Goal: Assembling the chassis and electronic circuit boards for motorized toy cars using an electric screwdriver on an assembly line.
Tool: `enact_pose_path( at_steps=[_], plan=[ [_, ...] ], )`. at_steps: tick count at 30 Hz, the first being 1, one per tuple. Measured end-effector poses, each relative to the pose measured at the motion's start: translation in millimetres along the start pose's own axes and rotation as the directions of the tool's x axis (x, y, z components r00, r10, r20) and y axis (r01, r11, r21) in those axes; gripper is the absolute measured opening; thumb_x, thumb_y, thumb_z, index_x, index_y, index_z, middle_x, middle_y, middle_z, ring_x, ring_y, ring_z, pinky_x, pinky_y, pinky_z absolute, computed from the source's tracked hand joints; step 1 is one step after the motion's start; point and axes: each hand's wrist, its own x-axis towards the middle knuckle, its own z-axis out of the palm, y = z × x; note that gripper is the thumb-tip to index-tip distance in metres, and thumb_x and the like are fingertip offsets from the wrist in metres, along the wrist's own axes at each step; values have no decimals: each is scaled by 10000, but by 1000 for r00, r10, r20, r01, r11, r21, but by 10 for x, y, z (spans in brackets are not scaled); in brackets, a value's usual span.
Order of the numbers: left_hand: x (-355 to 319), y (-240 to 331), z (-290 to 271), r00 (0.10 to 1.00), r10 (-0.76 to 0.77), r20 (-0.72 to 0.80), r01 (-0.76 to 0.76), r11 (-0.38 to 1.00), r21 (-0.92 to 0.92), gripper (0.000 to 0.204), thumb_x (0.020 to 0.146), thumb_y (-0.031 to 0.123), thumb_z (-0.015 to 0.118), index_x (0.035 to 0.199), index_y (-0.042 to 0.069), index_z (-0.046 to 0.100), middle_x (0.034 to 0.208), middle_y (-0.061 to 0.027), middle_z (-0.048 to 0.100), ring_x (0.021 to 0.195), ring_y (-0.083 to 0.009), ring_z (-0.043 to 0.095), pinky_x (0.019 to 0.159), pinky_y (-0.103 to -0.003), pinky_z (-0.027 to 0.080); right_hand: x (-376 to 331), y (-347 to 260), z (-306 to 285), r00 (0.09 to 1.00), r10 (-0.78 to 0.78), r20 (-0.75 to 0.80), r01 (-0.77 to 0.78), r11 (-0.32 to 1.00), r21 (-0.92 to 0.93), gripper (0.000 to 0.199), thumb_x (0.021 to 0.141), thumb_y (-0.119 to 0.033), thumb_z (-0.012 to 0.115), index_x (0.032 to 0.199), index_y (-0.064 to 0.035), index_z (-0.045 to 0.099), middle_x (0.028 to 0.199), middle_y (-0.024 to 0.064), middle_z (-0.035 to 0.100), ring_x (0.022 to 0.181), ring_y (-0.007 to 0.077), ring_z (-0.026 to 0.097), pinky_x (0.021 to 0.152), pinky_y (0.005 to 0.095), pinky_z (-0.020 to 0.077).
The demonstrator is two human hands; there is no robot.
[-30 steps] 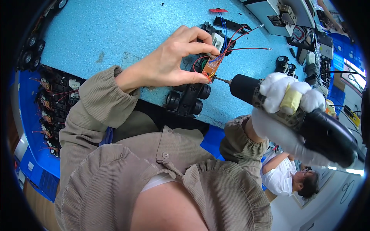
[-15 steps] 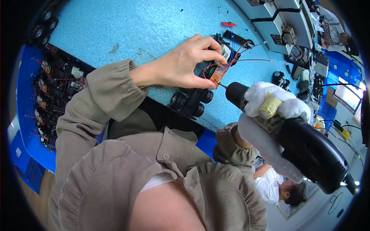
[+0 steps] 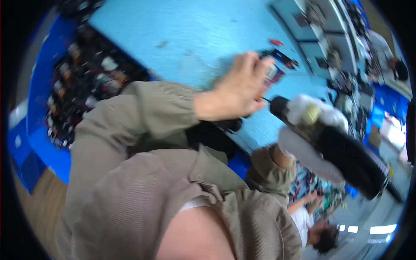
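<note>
More covered than before by the left hand (image 3: 236, 93), whose grip cannot be told through blur, the circuit board (image 3: 260, 94) is seen right of upper centre; the screwdriver (image 3: 346, 156) is still gripped by the right hand (image 3: 299, 143), suggesting unfinished work.

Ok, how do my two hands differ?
Your left hand is bare; your right hand is covered in white. The right grips a black power driver; the left is over the blue table, its hold too blurred to tell. Both emerge from brown sleeves.
</note>
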Motion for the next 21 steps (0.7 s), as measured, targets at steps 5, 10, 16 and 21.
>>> enact_pose_path(
  at_steps=[5,10,16,21],
  plan=[
    [-159,12,-12,991,-136,16,137,977,-165,617,640,108,689,1123,-70,349,1036,-235,385,937,-389,456,803,-431,428,-71,-124,-71,996,53,-78,-45,994,96,892,603,-806,558,929,21,487,682,121,530,534,217,512,485,344,409],
    [-715,-66,-978,944,-324,-58,292,906,-307,680,701,130,698,1249,5,316,1113,-184,481,974,-259,537,810,-346,457,127,-450,-72,961,232,-148,-204,961,186,766,698,-766,501,867,-19,476,629,45,458,491,144,446,495,292,335],
    [-1794,-442,-2067,637,-713,-293,452,654,-607,609,745,62,692,1255,-2,366,1102,-93,527,971,-136,519,836,-255,428,-47,-394,-343,823,531,-202,-461,832,309,680,697,-672,567,819,-10,471,605,24,401,479,142,395,515,275,307],
    [-2211,-1245,-1842,387,-671,-633,467,734,-493,506,720,72,733,1102,-13,413,966,-60,509,831,-103,489,742,-247,418,-180,-285,-471,731,627,-270,-526,769,362,675,686,-665,591,823,-14,477,591,20,416,476,144,409,512,288,312]
  ],
)
